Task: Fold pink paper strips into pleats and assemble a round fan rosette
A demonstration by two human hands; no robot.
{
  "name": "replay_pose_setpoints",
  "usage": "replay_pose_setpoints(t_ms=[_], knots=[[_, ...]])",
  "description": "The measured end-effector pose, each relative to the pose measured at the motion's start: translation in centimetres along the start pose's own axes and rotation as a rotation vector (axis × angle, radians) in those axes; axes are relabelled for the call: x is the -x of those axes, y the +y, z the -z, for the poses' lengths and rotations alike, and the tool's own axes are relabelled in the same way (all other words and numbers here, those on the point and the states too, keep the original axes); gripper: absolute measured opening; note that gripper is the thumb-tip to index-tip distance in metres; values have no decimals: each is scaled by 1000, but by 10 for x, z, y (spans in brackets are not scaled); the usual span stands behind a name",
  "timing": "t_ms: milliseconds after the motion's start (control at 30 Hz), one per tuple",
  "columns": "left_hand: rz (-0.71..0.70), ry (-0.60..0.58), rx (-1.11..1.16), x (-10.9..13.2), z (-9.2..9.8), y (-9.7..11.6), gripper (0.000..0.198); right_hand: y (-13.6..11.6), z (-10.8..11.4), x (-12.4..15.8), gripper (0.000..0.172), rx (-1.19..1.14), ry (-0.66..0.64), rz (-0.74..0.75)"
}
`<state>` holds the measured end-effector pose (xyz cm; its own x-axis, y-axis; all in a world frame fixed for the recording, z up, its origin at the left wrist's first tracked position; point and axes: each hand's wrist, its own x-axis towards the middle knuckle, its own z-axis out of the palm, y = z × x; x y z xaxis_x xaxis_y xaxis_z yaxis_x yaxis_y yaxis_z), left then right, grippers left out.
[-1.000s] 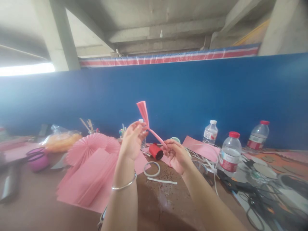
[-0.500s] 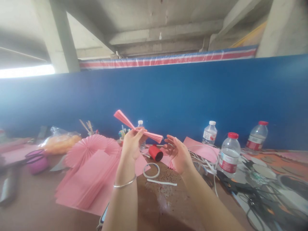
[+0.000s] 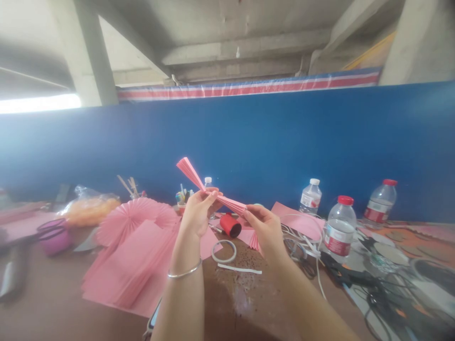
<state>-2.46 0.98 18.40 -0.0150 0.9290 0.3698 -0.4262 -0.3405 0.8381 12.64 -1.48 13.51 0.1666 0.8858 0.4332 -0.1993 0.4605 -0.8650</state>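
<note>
A pleated strip of pink paper [image 3: 192,174], pinched at its middle and flaring at both ends, is held up above the table. My left hand [image 3: 200,208] is closed on that narrow middle. The fingers of my right hand [image 3: 265,229] pinch the paper's right end. Below, a red cylinder [image 3: 229,225] lies on its side, its dark open end facing me. A roll of white tape [image 3: 223,251] and a short white strip [image 3: 239,269] lie on the table. To the left are a pink pleated paper fan [image 3: 137,215] and a stack of pink sheets [image 3: 131,265].
At the right stand several water bottles [image 3: 339,232] beside white cables [image 3: 309,241] and a tangle of black cords [image 3: 377,293]. A purple basket [image 3: 54,239] and a plastic bag of orange items [image 3: 88,210] sit at the left. A blue partition [image 3: 249,142] rises behind the table.
My right hand has come in to the paper's right end, going from apart to pinching it. My left hand and the pleated paper have shifted slightly right, the left end tilting higher.
</note>
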Motion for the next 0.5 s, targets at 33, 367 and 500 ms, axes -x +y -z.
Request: replay_pose_setpoints(t_ms=[33, 367, 500], knots=[[-1, -1, -2, 0, 0, 0, 22, 0, 0, 0, 24, 13, 9, 8], [-7, -16, -30, 1, 1, 1, 22, -2, 4, 1, 19, 186, 22, 107], [-7, -18, -31, 1, 0, 1, 24, -3, 8, -1, 16, 175, -22, 106]])
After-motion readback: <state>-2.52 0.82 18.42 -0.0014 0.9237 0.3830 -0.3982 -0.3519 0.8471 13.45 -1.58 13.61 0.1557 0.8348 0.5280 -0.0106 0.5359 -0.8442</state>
